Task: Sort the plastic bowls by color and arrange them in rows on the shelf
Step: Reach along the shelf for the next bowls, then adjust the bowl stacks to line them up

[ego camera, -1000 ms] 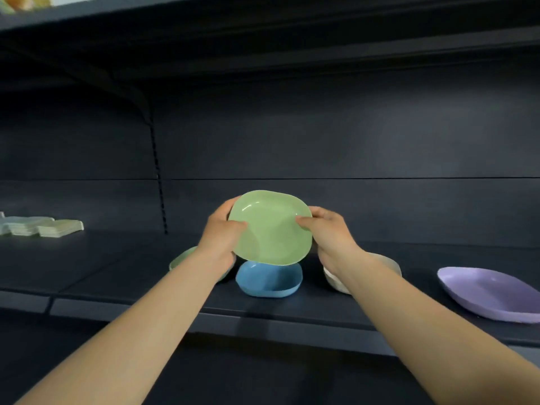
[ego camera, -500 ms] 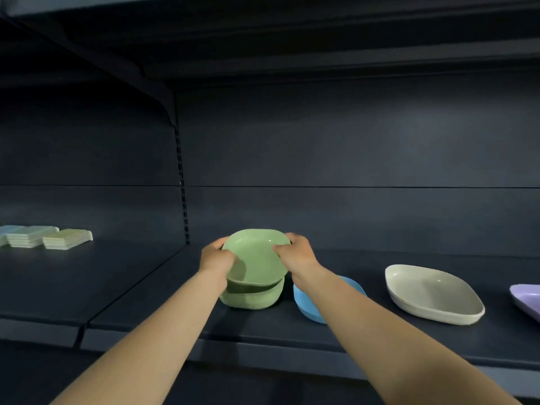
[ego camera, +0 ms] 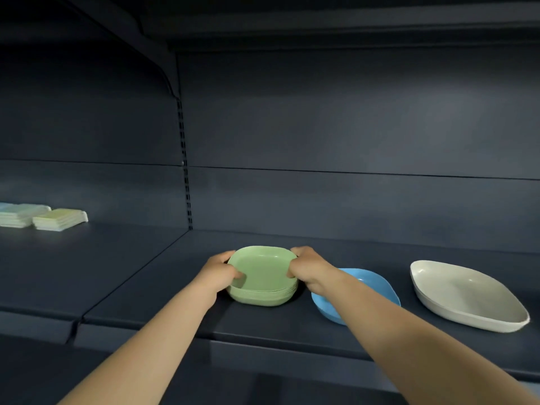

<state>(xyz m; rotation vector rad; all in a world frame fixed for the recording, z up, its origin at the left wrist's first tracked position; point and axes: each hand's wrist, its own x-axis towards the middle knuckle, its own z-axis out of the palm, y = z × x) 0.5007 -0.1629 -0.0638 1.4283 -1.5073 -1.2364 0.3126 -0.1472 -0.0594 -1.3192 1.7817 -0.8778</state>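
Both hands seat a green bowl onto the green stack on the shelf.

The left hand (ego camera: 217,273) and the right hand (ego camera: 304,268) grip the opposite rims of the stack of pale green square plastic bowls (ego camera: 261,276), with the fingers curled over the edges and the thumbs inside. The stack stands on the dark metal shelf (ego camera: 163,287). Just to the right of the stack lies a blue plastic bowl (ego camera: 377,285), partly behind the right forearm, and further right a wide cream plastic bowl (ego camera: 467,296). Far to the left of the stack lie flat stacks of pale square plates (ego camera: 43,216). The green colour seems sorted; I think the next move is to let go and take the blue bowl, which needs its own place in the row.
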